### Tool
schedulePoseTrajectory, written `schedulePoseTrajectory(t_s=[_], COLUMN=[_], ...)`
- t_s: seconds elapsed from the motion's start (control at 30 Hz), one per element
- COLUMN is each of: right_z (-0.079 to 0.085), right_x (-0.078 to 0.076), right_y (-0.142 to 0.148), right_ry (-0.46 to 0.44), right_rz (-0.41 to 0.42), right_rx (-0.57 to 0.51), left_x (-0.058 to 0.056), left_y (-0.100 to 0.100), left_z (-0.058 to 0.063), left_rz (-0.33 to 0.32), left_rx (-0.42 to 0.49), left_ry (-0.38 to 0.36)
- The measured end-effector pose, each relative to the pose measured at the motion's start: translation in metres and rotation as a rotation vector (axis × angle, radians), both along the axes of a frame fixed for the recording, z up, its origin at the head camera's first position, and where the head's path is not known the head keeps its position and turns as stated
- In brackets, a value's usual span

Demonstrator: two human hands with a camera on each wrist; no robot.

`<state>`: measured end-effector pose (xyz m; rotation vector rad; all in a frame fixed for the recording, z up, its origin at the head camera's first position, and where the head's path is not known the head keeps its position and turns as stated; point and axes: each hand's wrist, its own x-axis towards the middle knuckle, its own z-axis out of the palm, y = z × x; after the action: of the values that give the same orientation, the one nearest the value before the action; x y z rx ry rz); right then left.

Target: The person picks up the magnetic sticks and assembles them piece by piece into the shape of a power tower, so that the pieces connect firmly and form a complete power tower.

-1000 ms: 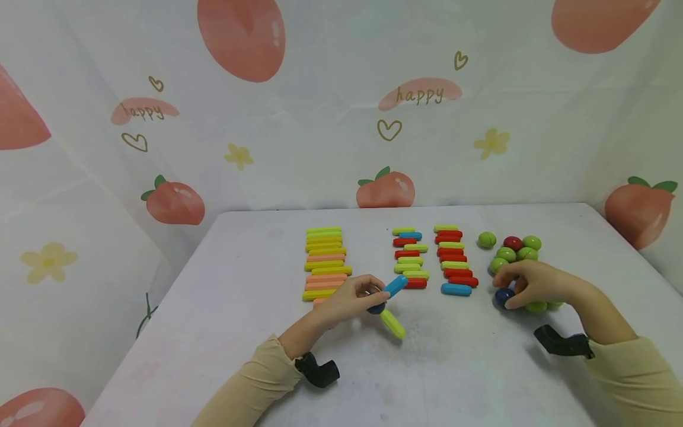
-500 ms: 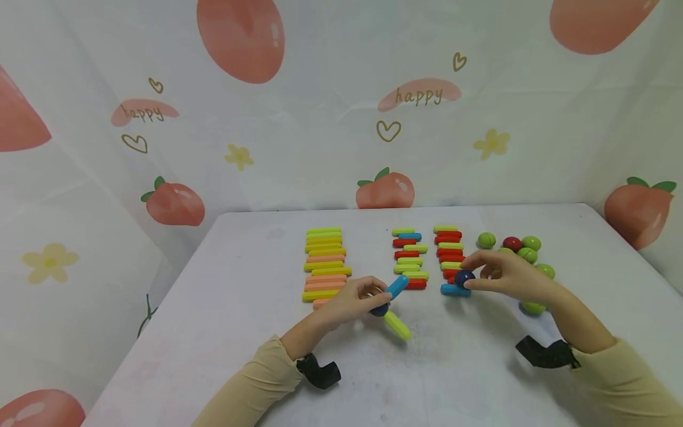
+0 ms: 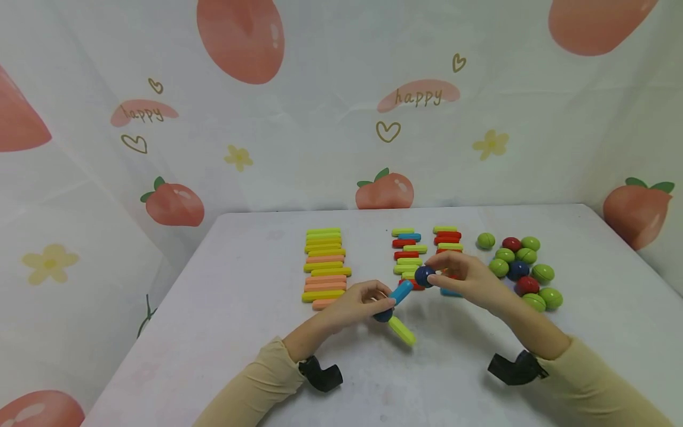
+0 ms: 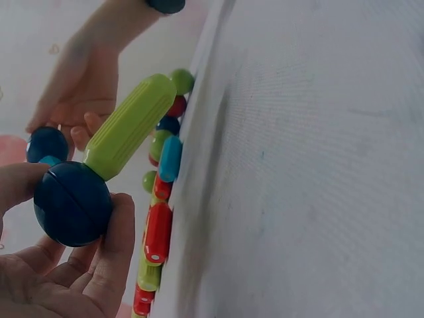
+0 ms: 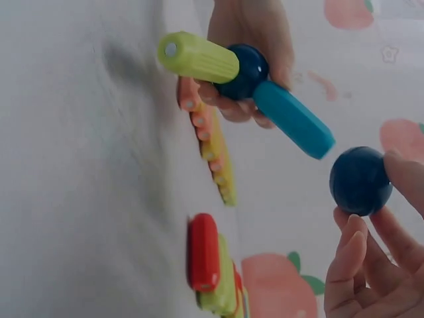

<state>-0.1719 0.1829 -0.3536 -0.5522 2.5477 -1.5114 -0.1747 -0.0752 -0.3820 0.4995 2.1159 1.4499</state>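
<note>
My left hand (image 3: 354, 303) holds a dark blue ball (image 4: 74, 205) between thumb and fingers. Two ridged toy rods stick out from this ball at an angle: a lime-green rod (image 4: 131, 126) with a silvery dot in its end and a blue rod (image 5: 295, 119). My right hand (image 3: 472, 281) pinches a second dark blue ball (image 5: 361, 180) between thumb and fingertips. That ball is close to the blue rod's free end, with a small gap in the right wrist view. Both hands are raised over the white table (image 3: 448, 379).
At left lies a column of yellow, lime and salmon rods (image 3: 325, 267). Two columns of shorter red, lime and blue rods (image 3: 408, 255) lie beyond my hands. Green, red and dark blue balls (image 3: 543, 273) cluster at the right. Behind the table hangs a peach-print cloth (image 3: 299, 148).
My right hand took a dark blue ball from the right-hand cluster and carried it left to the blue rod's end. My left hand shifted slightly right and nearer with its joined pieces.
</note>
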Motion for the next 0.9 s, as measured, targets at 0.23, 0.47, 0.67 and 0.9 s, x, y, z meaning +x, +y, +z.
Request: schedulePoseTrajectory(t_s=[0.23, 0.47, 0.67, 0.9], right_z=[-0.003, -0.004, -0.005, -0.006], right_x=[-0.001, 0.001, -0.001, -0.003], right_y=[-0.011, -0.018, -0.025, -0.032], right_ry=[-0.020, -0.021, 0.019, 0.044], right_rz=[0.012, 0.019, 0.103, 0.157], right_rx=[-0.008, 0.032, 0.024, 0.022], left_x=[0.001, 0.003, 0.002, -0.001], left_y=[0.001, 0.000, -0.001, 0.003], left_z=[-0.003, -0.004, -0.002, 0.001], left_rz=[-0.037, -0.127, -0.163, -0.042], left_rx=[-0.025, -0.072, -0.115, 0.022], left_ry=[0.009, -0.011, 0.016, -0.002])
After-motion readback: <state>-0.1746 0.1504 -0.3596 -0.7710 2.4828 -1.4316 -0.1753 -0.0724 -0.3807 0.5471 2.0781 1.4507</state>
